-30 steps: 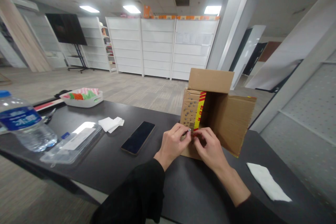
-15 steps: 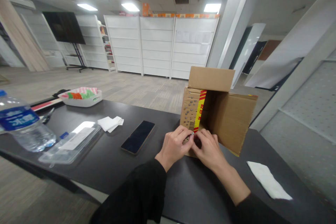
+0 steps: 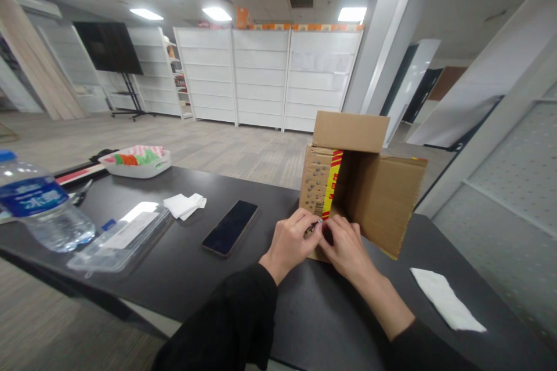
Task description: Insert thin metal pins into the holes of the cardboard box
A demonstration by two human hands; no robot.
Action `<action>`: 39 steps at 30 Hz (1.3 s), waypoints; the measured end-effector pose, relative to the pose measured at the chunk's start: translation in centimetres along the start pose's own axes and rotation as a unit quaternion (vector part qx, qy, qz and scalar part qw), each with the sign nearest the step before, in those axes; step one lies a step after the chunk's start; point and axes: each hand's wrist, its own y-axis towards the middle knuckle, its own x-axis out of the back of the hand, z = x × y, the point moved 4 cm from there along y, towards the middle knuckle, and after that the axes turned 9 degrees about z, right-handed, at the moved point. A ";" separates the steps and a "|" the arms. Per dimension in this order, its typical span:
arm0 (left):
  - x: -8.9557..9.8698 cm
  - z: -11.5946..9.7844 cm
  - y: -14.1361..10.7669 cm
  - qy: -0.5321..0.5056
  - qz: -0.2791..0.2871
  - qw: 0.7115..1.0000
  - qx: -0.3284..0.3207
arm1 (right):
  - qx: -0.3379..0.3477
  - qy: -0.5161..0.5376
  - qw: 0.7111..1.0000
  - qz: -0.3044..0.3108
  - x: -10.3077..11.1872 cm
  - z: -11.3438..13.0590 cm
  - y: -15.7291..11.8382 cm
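Note:
My left hand (image 3: 292, 239) and my right hand (image 3: 347, 245) meet fingertip to fingertip in front of a cardboard box (image 3: 314, 177). Both are closed in a pinch around something small and partly dark, mostly hidden by the fingers; its kind cannot be made out. The box stands on the table with its open side toward me, one flap (image 3: 350, 132) raised at the top and another (image 3: 389, 203) swung out to the right. Small grey round dots (image 3: 312, 179) and a yellow and red tape strip (image 3: 333, 179) mark its left face.
A phone (image 3: 230, 228) lies on the dark table (image 3: 183, 266). Left of it are folded tissue (image 3: 184, 205), a clear plastic case (image 3: 124, 240), a water bottle (image 3: 41, 203) and a white basket (image 3: 137, 170) with colourful pieces. Another white tissue (image 3: 446, 299) lies at the right.
Both hands keep the same pinch in front of the box. The camera view has shifted very slightly; nothing on the table has visibly moved.

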 end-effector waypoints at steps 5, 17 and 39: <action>-0.2 0.1 0.3 -0.019 -0.012 1.000 0.004 | 0.014 0.003 1.000 -0.014 0.0 0.2 -0.1; -0.1 1.1 0.2 -0.062 -0.036 0.996 0.052 | 0.016 0.085 0.995 -0.058 0.8 0.3 0.0; -0.2 1.0 0.3 -0.071 -0.033 0.995 0.065 | 0.048 0.038 0.998 0.019 0.6 1.3 -0.6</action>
